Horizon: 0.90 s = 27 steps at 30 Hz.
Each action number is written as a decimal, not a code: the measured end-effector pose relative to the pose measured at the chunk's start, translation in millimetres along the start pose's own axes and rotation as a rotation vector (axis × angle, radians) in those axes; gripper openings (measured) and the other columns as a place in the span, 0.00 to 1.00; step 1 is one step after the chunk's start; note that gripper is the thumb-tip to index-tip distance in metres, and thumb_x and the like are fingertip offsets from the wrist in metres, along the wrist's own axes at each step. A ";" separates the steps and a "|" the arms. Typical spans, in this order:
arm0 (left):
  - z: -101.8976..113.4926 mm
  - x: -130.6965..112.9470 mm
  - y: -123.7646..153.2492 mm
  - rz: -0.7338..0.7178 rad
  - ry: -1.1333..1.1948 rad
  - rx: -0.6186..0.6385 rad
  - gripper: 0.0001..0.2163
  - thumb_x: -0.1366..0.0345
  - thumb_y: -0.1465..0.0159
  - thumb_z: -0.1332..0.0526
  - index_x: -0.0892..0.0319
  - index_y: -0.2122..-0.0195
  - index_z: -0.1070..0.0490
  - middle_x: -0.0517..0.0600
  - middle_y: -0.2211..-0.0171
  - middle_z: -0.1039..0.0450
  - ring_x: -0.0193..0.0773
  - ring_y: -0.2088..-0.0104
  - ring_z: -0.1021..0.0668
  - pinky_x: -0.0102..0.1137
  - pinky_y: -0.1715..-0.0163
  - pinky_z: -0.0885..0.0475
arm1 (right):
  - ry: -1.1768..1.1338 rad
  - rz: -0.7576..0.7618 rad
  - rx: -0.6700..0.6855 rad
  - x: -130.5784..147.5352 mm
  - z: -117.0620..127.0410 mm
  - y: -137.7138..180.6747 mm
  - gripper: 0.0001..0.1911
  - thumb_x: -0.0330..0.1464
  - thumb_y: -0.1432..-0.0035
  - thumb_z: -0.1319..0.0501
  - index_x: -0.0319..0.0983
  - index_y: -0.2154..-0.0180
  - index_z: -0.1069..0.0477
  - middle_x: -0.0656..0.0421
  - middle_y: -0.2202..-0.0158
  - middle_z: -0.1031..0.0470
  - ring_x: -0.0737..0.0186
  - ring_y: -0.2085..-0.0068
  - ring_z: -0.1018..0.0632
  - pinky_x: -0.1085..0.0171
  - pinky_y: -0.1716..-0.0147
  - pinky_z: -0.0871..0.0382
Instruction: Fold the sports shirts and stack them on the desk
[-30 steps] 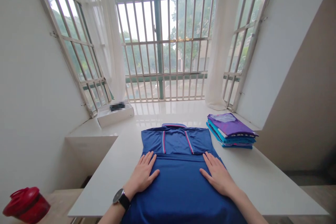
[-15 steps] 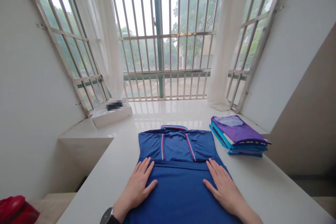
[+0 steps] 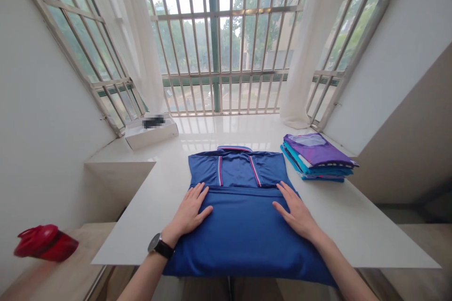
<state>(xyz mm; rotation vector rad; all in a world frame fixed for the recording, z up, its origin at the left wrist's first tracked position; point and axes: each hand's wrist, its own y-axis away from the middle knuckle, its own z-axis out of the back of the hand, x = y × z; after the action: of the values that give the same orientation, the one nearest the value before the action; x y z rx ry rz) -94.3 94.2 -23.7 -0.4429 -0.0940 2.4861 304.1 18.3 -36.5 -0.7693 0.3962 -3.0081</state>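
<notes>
A dark blue shirt lies face down on the white table, its collar toward the window. Both sleeves are folded inward across the upper back, their red, white and blue striped cuffs showing. My left hand rests flat on the shirt's left side, fingers spread, just below the folded sleeve. Opposite it, my right hand lies flat near the right side, fingers apart. The shirt's lower part hangs over the table's near edge. A dark watch is on my left wrist.
A stack of folded clothes, purple on top, sits at the right. A white box with a blurred dark item stands at the back left by the barred window. A red bottle-like object is low at the left, beyond the table.
The view has tilted downward, so the shirt's hanging lower end and the table's near edge now show. My hands stay flat in about the same places on the shirt.
</notes>
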 end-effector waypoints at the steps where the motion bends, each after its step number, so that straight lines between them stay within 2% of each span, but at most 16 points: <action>1: 3.8 1.3 1.7 0.021 0.053 -0.003 0.29 0.48 0.30 0.48 0.56 0.32 0.45 0.57 0.30 0.48 0.50 0.31 0.44 0.48 0.33 0.46 | -0.088 -0.008 -0.070 -1.0 5.9 2.8 0.35 0.52 0.36 0.52 0.39 0.36 0.41 0.48 0.32 0.42 0.49 0.33 0.38 0.48 0.35 0.43; 4: 18.3 4.1 28.1 0.100 0.192 -0.033 0.27 0.51 0.29 0.50 0.56 0.32 0.46 0.56 0.30 0.49 0.47 0.31 0.43 0.45 0.34 0.43 | -0.236 -0.026 -0.246 -5.0 26.7 32.9 0.29 0.49 0.35 0.50 0.41 0.40 0.38 0.49 0.35 0.38 0.49 0.35 0.36 0.49 0.35 0.42; 7: 27.0 -0.3 87.2 0.129 0.192 -0.054 0.24 0.53 0.28 0.51 0.51 0.33 0.44 0.52 0.32 0.45 0.44 0.33 0.38 0.43 0.35 0.39 | -0.155 0.022 -0.150 -13.1 39.9 93.2 0.26 0.46 0.35 0.48 0.46 0.39 0.38 0.53 0.33 0.39 0.48 0.35 0.35 0.50 0.37 0.39; 9: 23.9 -6.6 130.5 0.083 0.091 -0.061 0.24 0.54 0.30 0.47 0.46 0.33 0.43 0.50 0.32 0.43 0.45 0.35 0.35 0.41 0.38 0.35 | -0.019 0.120 -0.081 -21.7 37.5 134.3 0.31 0.47 0.38 0.43 0.49 0.36 0.42 0.54 0.33 0.39 0.45 0.37 0.33 0.51 0.41 0.34; 10: 20.1 -9.7 148.6 0.036 0.006 -0.069 0.27 0.53 0.32 0.43 0.47 0.33 0.45 0.51 0.32 0.42 0.47 0.35 0.35 0.43 0.37 0.36 | 0.075 0.207 -0.077 -26.2 33.0 150.5 0.35 0.48 0.41 0.40 0.49 0.35 0.43 0.54 0.34 0.38 0.44 0.38 0.31 0.50 0.43 0.33; 12: 10.9 -14.2 172.7 -0.038 -0.164 -0.122 0.31 0.56 0.34 0.40 0.50 0.31 0.47 0.52 0.33 0.42 0.50 0.35 0.35 0.44 0.37 0.38 | 0.244 0.332 -0.145 -33.7 20.6 170.6 0.40 0.46 0.44 0.36 0.46 0.33 0.45 0.52 0.36 0.35 0.42 0.39 0.30 0.49 0.41 0.37; 15: 0.3 -15.7 179.4 -0.104 -0.311 -0.280 0.30 0.65 0.34 0.40 0.53 0.32 0.46 0.53 0.35 0.37 0.47 0.38 0.32 0.41 0.39 0.37 | 0.359 0.375 -0.311 -39.8 2.6 174.4 0.36 0.37 0.40 0.39 0.44 0.33 0.46 0.52 0.39 0.30 0.46 0.42 0.27 0.49 0.39 0.43; 18: -2.5 -15.1 169.4 -0.117 -0.315 -0.385 0.26 0.70 0.33 0.43 0.50 0.34 0.41 0.54 0.37 0.35 0.47 0.40 0.29 0.40 0.44 0.35 | 0.358 0.376 -0.411 -44.2 -4.6 168.1 0.33 0.31 0.38 0.42 0.45 0.33 0.46 0.52 0.44 0.25 0.50 0.45 0.25 0.51 0.41 0.41; 21: -1.3 -14.9 163.4 -0.142 -0.302 -0.406 0.24 0.72 0.33 0.47 0.47 0.37 0.36 0.52 0.37 0.34 0.48 0.41 0.28 0.41 0.46 0.33 | 0.311 0.422 -0.423 -49.9 -1.6 167.7 0.32 0.28 0.38 0.44 0.45 0.33 0.44 0.52 0.45 0.24 0.52 0.46 0.24 0.53 0.42 0.39; 27: -1.1 -10.6 166.8 -0.174 -0.244 -0.402 0.23 0.74 0.32 0.49 0.50 0.38 0.33 0.51 0.40 0.29 0.45 0.40 0.29 0.40 0.44 0.33 | 0.214 0.429 -0.409 -51.3 5.0 170.0 0.29 0.26 0.38 0.46 0.46 0.36 0.39 0.54 0.45 0.24 0.53 0.46 0.24 0.54 0.41 0.39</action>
<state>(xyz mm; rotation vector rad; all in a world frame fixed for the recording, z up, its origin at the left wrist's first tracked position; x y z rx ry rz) -178.5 -47.9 -49.7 -0.2755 -0.7093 2.3346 342.9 -143.7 -98.3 -0.3080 1.0547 -2.6297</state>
